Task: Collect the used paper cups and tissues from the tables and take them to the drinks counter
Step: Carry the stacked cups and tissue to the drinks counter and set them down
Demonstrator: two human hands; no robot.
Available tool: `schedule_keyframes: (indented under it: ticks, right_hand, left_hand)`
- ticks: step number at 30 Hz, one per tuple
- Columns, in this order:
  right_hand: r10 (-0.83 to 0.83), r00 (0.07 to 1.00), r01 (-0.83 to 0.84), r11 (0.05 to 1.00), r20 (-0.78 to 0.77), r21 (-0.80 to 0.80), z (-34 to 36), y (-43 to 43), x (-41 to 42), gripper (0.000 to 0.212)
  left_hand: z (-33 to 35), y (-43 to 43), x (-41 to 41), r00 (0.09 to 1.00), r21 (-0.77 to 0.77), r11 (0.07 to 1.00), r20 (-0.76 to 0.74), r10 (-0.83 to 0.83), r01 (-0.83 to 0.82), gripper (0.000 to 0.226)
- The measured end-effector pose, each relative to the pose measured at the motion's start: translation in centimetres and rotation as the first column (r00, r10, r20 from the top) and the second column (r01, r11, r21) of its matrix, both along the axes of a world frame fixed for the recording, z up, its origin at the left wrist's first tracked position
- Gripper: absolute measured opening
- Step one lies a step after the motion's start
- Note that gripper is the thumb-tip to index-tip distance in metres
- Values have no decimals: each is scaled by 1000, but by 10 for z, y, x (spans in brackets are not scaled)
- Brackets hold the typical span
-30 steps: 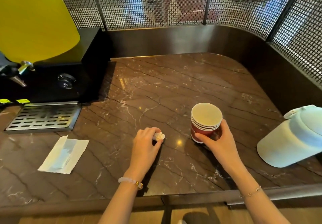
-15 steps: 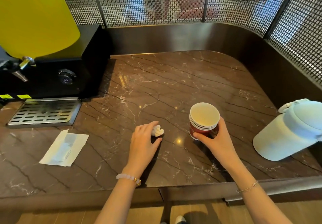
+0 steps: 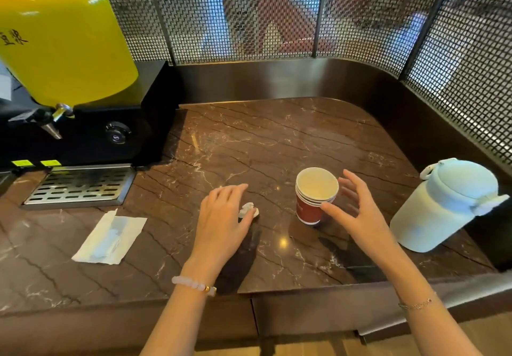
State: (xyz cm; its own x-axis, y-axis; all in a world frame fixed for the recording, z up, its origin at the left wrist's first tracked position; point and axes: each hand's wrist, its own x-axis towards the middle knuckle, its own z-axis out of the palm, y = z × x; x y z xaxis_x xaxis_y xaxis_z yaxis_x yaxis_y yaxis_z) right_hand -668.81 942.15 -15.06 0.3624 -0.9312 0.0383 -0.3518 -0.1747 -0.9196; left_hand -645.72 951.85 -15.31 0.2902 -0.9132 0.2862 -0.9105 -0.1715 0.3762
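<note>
**Head view**

1. Work surface: brown marble drinks counter (image 3: 277, 139), walled at the back and right by a metal mesh screen (image 3: 249, 20).
2. My left hand (image 3: 224, 217) lies palm down over the counter with the fingers straight and relaxed. It grips nothing. The thumb tip sits against a small crumpled tissue (image 3: 247, 209), which rests on the marble just right of the hand.
3. My right hand (image 3: 357, 211) is spread wide, fingers apart, just right of the stack of paper cups (image 3: 308, 213). The thumb tip is at the stack's lower rims; whether it touches them I cannot tell. The hand does not enclose the stack.
4. The stack stands upright on the counter between my two hands: red walls, cream interior, several nested rims. There is pale print on the red wall (too small to read).
5. Left rear: yellow dispenser tank (image 3: 61, 36) on a black base (image 3: 149, 111). The tank carries black Chinese characters, cut off by the frame edge. The base has a tap (image 3: 52, 122), a round dial (image 3: 117, 133) with an unreadable mark, and two yellow-green labels (image 3: 20, 163) with illegible text.
6. A slotted drip tray (image 3: 80, 186) sits below the tap. A flat white paper sheet (image 3: 110, 236) lies in front of it, well left of my left hand.
7. A white lidded jug (image 3: 443, 208) stands at the right, near my right hand.
</note>
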Motion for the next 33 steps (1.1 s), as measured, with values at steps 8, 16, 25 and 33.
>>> schedule_keyframes:
  ticks: [8,16,25,33]
  right_hand:
    - [-230,966,153,877,-118,-456,48,18,-5,62]
    - [-307,931,94,726,-198,-682,78,32,-6,61]
    - [-350,903,73,695,-248,-716,85,46,-17,55]
    - [-358,882,57,726,-306,-685,94,61,-25,52]
  left_hand:
    - [49,10,-19,994,-162,987,105,7,10,34]
    - [78,21,-35,982,-227,974,189,24,20,37]
    - [89,23,-46,979,-233,971,205,-7,55,41]
    - [99,23,-52,979,-222,970,197,-56,101,48]
